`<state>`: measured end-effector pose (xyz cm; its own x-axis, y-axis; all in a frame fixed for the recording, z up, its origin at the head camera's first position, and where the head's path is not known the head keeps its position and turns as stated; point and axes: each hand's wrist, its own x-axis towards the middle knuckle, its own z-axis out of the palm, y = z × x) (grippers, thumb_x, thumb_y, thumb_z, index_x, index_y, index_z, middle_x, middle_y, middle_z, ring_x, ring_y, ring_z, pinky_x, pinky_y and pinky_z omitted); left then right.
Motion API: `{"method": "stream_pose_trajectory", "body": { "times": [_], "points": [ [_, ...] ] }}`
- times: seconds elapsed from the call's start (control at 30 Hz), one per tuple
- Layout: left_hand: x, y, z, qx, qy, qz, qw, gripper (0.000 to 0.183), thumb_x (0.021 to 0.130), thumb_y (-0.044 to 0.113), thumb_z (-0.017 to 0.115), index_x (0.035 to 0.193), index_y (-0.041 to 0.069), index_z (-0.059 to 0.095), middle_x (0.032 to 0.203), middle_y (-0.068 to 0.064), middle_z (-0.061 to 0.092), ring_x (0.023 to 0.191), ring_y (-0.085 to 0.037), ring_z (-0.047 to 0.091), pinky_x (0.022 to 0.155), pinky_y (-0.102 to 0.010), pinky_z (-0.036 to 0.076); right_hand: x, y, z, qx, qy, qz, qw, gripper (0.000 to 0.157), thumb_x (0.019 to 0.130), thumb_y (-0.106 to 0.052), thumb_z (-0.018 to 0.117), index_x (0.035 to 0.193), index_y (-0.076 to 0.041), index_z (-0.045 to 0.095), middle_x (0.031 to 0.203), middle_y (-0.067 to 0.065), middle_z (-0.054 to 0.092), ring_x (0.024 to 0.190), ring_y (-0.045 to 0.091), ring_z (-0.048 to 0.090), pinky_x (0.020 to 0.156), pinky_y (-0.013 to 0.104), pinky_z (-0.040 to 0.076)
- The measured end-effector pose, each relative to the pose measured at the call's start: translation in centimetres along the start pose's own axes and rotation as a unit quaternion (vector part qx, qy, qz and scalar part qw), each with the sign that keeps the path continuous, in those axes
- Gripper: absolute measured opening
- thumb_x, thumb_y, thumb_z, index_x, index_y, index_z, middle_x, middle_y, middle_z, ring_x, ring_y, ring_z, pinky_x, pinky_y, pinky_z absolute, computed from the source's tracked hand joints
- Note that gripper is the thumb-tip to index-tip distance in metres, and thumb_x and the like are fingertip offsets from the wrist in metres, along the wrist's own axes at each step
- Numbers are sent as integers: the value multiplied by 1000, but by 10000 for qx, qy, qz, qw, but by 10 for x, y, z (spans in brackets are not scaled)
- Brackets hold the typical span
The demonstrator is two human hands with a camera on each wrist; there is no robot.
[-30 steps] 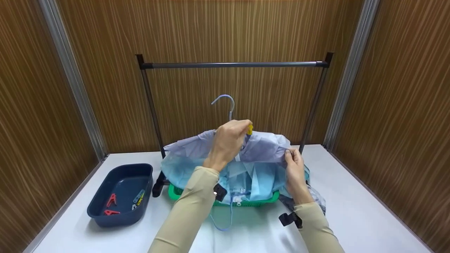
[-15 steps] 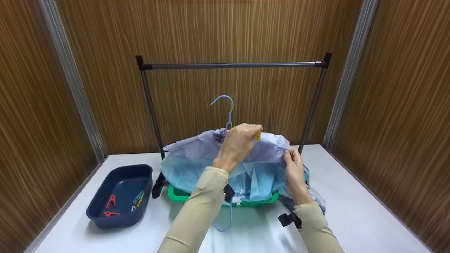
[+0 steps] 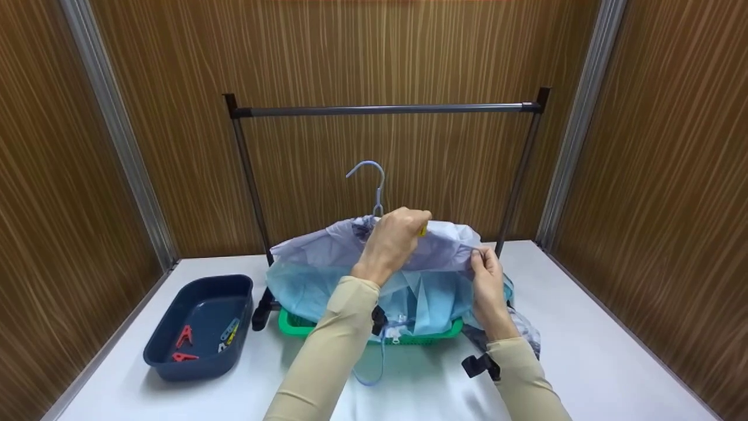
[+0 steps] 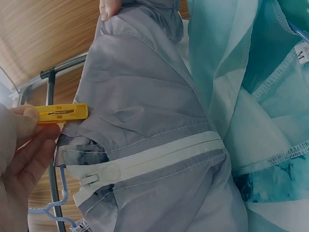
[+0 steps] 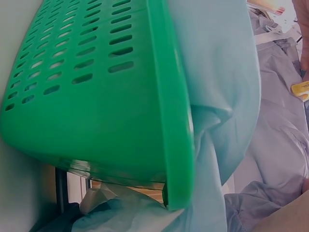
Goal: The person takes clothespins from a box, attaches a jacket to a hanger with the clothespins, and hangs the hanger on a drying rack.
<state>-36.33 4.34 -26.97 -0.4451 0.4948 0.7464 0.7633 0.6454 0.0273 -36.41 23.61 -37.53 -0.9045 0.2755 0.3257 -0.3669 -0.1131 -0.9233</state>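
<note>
Left to right, from the head view. Far left on the bench (image 3: 590, 339) I log a dark blue tray (image 3: 201, 292) with red clips (image 3: 184, 336) and a few others in it. Then the blue hanger (image 3: 378, 197), its hook standing free below the rack's top bar (image 3: 385, 109), and the lavender-and-blue jacket (image 3: 324, 241) spread broadside around it, above the green basket (image 3: 296, 330).

Left hand (image 3: 390, 242): reaches across to just right of the hook, fingers closed on a yellow clip (image 4: 63, 113). Right hand (image 3: 489, 283): thumb and fingers pinch the jacket's shoulder, pulling the upper edge fairly straight, I judge.

Key relation, as I read it: clip against that upper edge. The edge runs between the two hands; the clip's long axis lies crosswise to it, front end over the fabric near the collar. The left hand is the nearer to the collar. Whether the clip bites the cloth, I cannot tell.

Between views: the head camera has most of the clip behind the knuckles; the left wrist camera shows its length, plus the white zip (image 4: 154, 157) and an M label (image 4: 302, 52). Only the right wrist camera gives me the basket's slotted side up close, blue fabric beside its rim.
</note>
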Motion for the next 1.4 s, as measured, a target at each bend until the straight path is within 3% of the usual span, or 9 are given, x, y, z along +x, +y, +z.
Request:
{"method": "stream_pose_trajectory", "body": {
  "times": [0.2,0.33,0.53,0.7,1.0,1.13,1.4],
  "points": [
    [3,0,-2,178,-119,-34,9998,20,84,-12,61,80,8,63,79,0,70,80,-16,64,72,-25,53,0,-1,1,-14,54,-72,10000,15,107,-19,36,101,-8,45,90,-3,39,87,13,41,81,28,34],
    [6,2,-2,598,-246,61,9979,17,87,-7,62,84,9,66,87,1,73,84,-16,64,76,-25,52,1,0,1,43,44,-156,9999,16,108,-19,35,102,-8,45,90,-2,40,87,13,41,81,29,34],
    [10,3,-3,1089,-548,34,9925,24,91,-1,61,112,10,68,113,-2,72,102,-19,64,90,-27,52,2,1,2,80,-1,-206,9998,16,108,-18,34,102,-8,44,91,-3,40,88,14,42,82,30,33],
    [11,3,-4,1230,-657,-49,9902,34,93,2,60,127,8,63,121,-6,68,110,-21,62,95,-30,50,4,2,3,115,-25,-213,9997,16,108,-19,35,102,-7,45,91,-3,41,89,14,42,82,30,34],
    [-3,2,-10,631,-342,-373,9967,45,91,2,66,135,5,57,124,-7,66,112,-20,59,100,-29,47,5,0,2,-25,29,-114,9999,17,107,-21,36,100,-8,44,90,-3,38,87,13,39,80,28,32],
    [-13,-2,-16,374,-172,-401,9983,40,93,0,62,132,4,59,124,-7,66,114,-20,59,102,-28,47,6,1,2,-34,54,-52,10000,16,108,-21,36,102,-9,45,93,-3,39,90,14,39,83,30,32],
    [-48,-13,-18,-469,495,-560,9961,29,99,0,51,125,0,65,120,-12,68,114,-24,62,101,-31,49,6,5,-4,35,126,-65,9999,18,108,-21,35,101,-6,43,90,-2,37,88,15,38,79,28,31]
  ]
}}
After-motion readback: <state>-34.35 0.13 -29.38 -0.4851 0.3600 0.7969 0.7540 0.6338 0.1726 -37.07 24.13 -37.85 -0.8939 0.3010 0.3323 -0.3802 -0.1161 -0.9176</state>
